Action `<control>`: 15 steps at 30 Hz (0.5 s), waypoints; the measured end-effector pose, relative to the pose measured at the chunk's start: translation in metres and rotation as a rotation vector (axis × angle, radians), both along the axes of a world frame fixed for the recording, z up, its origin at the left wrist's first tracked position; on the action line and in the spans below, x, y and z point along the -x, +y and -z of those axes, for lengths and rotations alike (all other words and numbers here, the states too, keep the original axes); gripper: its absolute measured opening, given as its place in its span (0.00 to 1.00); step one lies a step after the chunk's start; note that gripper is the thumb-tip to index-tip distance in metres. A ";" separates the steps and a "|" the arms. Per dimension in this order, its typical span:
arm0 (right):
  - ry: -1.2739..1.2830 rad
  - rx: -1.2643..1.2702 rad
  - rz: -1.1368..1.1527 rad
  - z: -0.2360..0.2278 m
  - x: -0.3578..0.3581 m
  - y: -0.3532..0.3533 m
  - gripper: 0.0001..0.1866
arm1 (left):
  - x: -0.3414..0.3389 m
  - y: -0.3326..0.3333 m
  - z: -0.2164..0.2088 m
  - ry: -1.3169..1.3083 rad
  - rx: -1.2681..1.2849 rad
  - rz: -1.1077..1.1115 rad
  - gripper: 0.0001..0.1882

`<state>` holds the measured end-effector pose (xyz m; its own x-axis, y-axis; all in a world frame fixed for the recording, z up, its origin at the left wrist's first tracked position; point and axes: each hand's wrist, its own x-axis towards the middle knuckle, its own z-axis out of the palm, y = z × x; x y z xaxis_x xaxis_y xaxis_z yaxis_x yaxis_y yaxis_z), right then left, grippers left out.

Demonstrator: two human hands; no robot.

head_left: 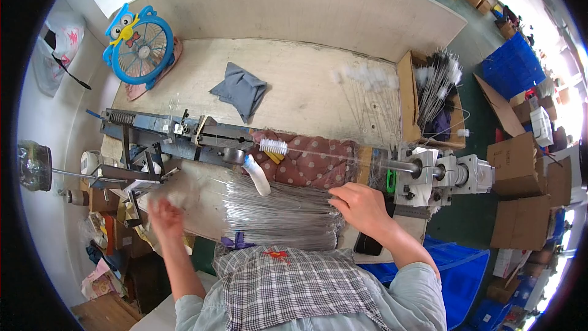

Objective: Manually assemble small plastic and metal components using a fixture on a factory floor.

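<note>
A pile of thin metal wires (282, 217) lies along the front of the bench. My right hand (361, 205) is at the pile's right end, fingers curled and their tips pinched at the wires. Over the near left side of the bench my left hand (165, 217) is smeared by motion, so its fingers do not show clearly. A white bristle brush (273, 146) is in line between the blue-grey machine rail (211, 135) and the metal spindle (404, 166). Beneath it lies a brown dotted cushion (318, 162). Beside the brush stands a white, blue-tipped tube-like piece (257, 176).
A blue owl-shaped fan (142, 49) stands at the far left, a grey cloth (242, 91) at the back. Finished-looking white-tipped brushes (370, 89) lie near a cardboard box (407, 95) holding more. A dark phone (367, 244) rests at the front right edge. A metal frame (131, 178) juts out left.
</note>
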<state>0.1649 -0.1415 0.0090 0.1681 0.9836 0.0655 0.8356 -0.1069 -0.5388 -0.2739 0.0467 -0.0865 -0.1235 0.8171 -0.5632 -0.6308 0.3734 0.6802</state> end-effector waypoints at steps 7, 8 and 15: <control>-0.104 0.175 -0.080 0.000 -0.002 -0.002 0.05 | 0.113 0.036 0.002 0.453 0.040 -0.446 0.24; -0.093 0.156 -0.071 -0.001 -0.002 -0.002 0.05 | 0.115 0.036 0.013 0.448 0.044 -0.444 0.24; -0.084 0.212 -0.023 -0.008 -0.007 -0.002 0.04 | -0.004 -0.005 0.030 -0.001 -0.069 -0.191 0.15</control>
<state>0.1722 -0.1438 0.0171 0.1485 0.9803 -0.1305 0.8800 -0.1912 -0.4347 -0.2696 0.0421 -0.1163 -0.2793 0.8157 -0.5065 -0.6862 0.1994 0.6995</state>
